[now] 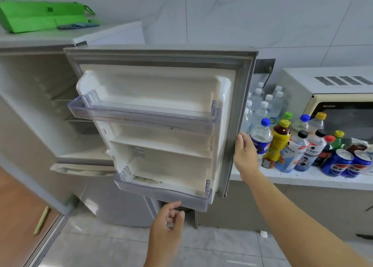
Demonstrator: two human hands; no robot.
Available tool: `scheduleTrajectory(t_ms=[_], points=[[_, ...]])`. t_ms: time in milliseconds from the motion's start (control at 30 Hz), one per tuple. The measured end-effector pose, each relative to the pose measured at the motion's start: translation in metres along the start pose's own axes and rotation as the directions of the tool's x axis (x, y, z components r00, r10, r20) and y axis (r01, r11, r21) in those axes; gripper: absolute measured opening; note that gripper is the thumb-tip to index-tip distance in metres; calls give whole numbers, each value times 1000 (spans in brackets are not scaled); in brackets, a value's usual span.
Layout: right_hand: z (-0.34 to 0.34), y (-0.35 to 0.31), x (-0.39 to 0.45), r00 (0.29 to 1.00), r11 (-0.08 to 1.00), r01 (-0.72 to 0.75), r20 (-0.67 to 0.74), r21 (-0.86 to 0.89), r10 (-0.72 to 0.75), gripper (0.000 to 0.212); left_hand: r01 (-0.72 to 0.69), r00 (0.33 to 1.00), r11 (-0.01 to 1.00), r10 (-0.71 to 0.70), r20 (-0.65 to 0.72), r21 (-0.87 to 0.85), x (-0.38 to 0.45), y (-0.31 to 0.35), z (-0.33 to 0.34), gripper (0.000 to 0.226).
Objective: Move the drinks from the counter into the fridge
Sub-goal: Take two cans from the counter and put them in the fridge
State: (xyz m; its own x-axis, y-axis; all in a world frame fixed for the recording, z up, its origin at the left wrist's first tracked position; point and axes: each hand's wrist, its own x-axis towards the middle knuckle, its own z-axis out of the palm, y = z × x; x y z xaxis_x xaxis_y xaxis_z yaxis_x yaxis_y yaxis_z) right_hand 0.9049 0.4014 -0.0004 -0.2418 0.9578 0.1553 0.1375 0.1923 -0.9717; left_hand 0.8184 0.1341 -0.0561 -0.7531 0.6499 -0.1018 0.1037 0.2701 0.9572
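mixed capped drinks [302,145] clustered on counter [302,178], right hand [245,153] gripping fridge door [240,125] edge, left hand [167,224] loosely curled, holding nothing

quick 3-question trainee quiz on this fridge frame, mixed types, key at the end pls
1. True or false: the fridge door is open and its upper door shelf holds no drinks.
2. What does the right hand touch? A) the door's edge B) a blue can C) the microwave
3. Fill in: the bottles and the blue cans stand on the ___, in front of the microwave.

Key: 1 true; 2 A; 3 counter. The left hand holds nothing, fingers loosely curled.
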Motion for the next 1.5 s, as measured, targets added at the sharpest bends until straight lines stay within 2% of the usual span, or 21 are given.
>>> scheduleTrajectory(t_ms=[100,167,400,600,900,1033,1200,1367,1500], points=[[0,1,0,999,999,-36,-23,39,37,29,7,1000,1000,-7,-26,-26,4,-1,6,24],[-5,1,-4,995,995,-78,-56,63,82,31,-4,1000,999,4,3,-37,7,0,13,24],[-56,39,-41,981,981,-179,-86,-74,173,12,-51,986,997,58,157,-54,18,-12,65,25],[-108,100,-97,923,924,-374,-126,-80,363,12,-76,945,997,70,319,6,7,-23,106,30],[-200,171,-108,846,856,-516,-160,-7,509,12,-124,922,989,85,378,80,-8,-19,208,28],[-271,197,-92,853,862,-505,-168,-33,494,8,-107,905,990,59,421,93,-17,-3,286,32],[-374,219,-55,859,873,-485,-216,-56,464,17,-134,870,977,37,492,165,-28,43,394,45],[-440,225,0,899,874,-425,-221,-234,378,49,-258,862,926,92,498,276,-18,84,476,71],[-460,223,58,963,875,-267,-151,-405,224,63,-472,790,816,224,570,333,12,103,532,83]])
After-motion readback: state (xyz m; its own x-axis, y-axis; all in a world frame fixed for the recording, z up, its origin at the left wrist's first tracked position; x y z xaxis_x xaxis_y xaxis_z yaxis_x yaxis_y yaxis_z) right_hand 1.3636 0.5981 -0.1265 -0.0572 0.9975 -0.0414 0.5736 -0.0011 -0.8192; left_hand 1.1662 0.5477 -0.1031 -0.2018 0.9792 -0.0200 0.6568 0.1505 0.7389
